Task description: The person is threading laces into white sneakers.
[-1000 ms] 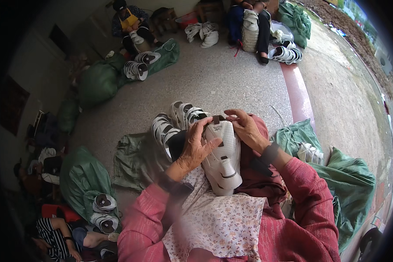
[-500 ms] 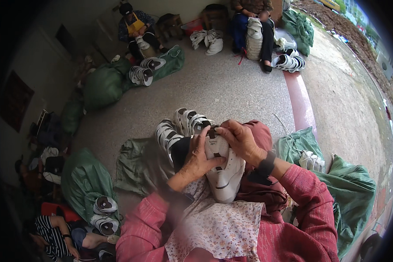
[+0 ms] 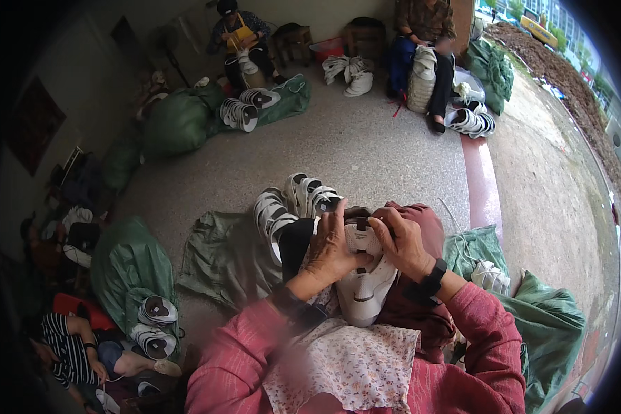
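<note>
On my lap a white shoe upper (image 3: 363, 298) stands with its toe toward me and its tongue (image 3: 363, 238) raised at the far end. My left hand (image 3: 330, 247) grips its left side, thumb tucked into the opening and fingers up beside the tongue. Bent over the tongue's top right edge, my right hand (image 3: 401, 241) pinches it near a dark tab. A floral cloth (image 3: 345, 362) covers my lap just below the toe. What lies under my curled right fingers is hidden.
Nested white uppers (image 3: 272, 214) stand just beyond my left knee. Green sacks lie on both sides, one at left (image 3: 134, 269) and one at right (image 3: 548, 317). Seated people work at the back, one in a yellow apron (image 3: 240, 36); another person in stripes (image 3: 65, 345) is at lower left.
The whole view has shifted, so the far people sit lower and more to the right. My right fingers have bent down at the tongue's top edge; both hands still hold the upper.
</note>
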A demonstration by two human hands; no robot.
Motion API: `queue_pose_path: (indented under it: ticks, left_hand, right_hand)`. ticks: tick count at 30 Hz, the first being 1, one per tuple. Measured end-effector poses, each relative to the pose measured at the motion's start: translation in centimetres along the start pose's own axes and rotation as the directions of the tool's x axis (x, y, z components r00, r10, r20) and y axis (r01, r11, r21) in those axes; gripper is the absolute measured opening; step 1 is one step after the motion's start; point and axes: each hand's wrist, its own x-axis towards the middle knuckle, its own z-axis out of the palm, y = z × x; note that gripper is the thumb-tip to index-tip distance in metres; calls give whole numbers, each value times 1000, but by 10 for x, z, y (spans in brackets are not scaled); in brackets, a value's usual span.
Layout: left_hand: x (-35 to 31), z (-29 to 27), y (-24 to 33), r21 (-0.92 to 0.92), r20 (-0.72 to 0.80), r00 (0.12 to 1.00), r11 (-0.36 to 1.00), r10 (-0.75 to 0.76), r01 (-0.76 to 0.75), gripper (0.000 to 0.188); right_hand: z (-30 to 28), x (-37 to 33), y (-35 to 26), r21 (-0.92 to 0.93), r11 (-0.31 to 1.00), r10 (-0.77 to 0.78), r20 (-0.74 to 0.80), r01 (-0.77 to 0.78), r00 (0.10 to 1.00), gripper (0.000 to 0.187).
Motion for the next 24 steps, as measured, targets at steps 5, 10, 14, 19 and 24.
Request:
queue_pose_path:
  ticks: [5,10,14,19,24]
  left_hand:
    - [1,-3,0,-171,-11,998,983,66,-66,113]
    - [5,-5,-49,-713,-65,991,700,-119,37,73]
    - [8,-3,-53,-869,119,985,467,-128,166,61]
    - [13,1,-21,-919,185,981,365,64,149,65]
    - [15,3,-11,-766,124,980,643,154,-4,53]
  right_hand:
    - [3,10,1,-228,969,119,70,-100,990,23]
    - [6,14,19,-89,946,323,167,-313,931,39]
    - [-9,9,19,-12,997,83,216,-82,973,44]
    - [-24,14,19,-20,991,-114,420,135,900,53]
    - [-7,9,29,-91,983,-119,349,160,930,52]
